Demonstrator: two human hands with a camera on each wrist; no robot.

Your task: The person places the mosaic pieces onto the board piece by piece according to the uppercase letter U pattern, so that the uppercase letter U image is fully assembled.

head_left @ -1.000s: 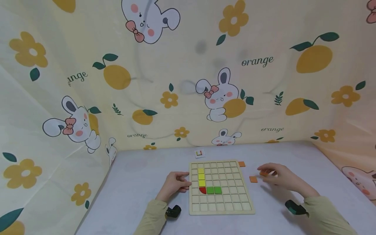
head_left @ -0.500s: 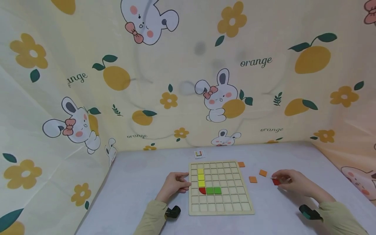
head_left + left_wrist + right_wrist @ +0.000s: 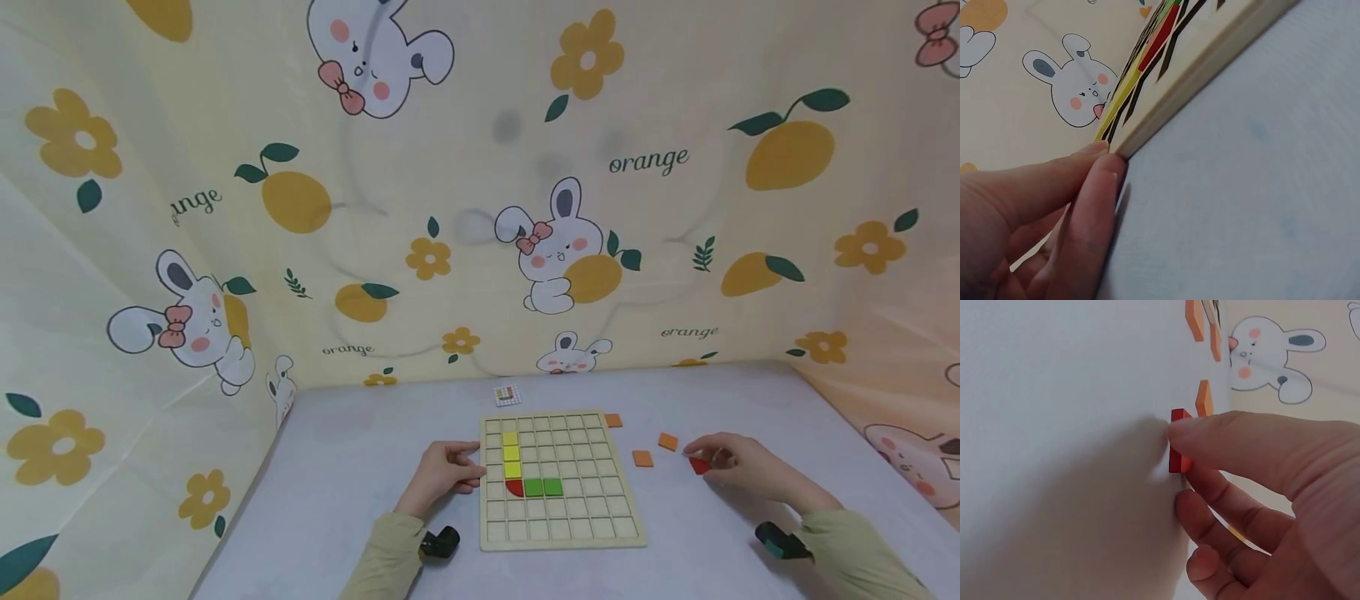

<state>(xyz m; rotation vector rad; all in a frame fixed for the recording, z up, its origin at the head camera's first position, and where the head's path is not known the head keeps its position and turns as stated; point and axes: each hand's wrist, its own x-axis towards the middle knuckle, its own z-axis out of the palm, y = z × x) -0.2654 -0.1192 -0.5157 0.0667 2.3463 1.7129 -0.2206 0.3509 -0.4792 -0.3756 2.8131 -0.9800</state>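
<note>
A wooden grid board [image 3: 585, 504] lies on the table in the head view. It carries a column of three yellow tiles [image 3: 512, 453], a red rounded tile [image 3: 515, 487] below them and two green tiles [image 3: 543, 487] beside that. My left hand [image 3: 442, 477] pinches the board's left edge; the left wrist view shows thumb and finger at the rim [image 3: 1166, 100]. Right of the board, my right hand [image 3: 742, 468] pinches a red tile [image 3: 1177, 461] between thumb and fingers, close over the table. Its exact shape is partly hidden by the thumb.
Three orange square tiles lie right of the board: one against its upper right edge [image 3: 613, 421], one nearer [image 3: 642, 458], another beside my right fingers [image 3: 667, 442]. A small pattern card [image 3: 507, 395] sits behind the board. A printed cloth [image 3: 420, 167] hangs behind the table.
My right hand has left an orange tile, moved right to the red tile and taken hold of it. The left hand stays at the board's edge. The head view shifted slightly.
</note>
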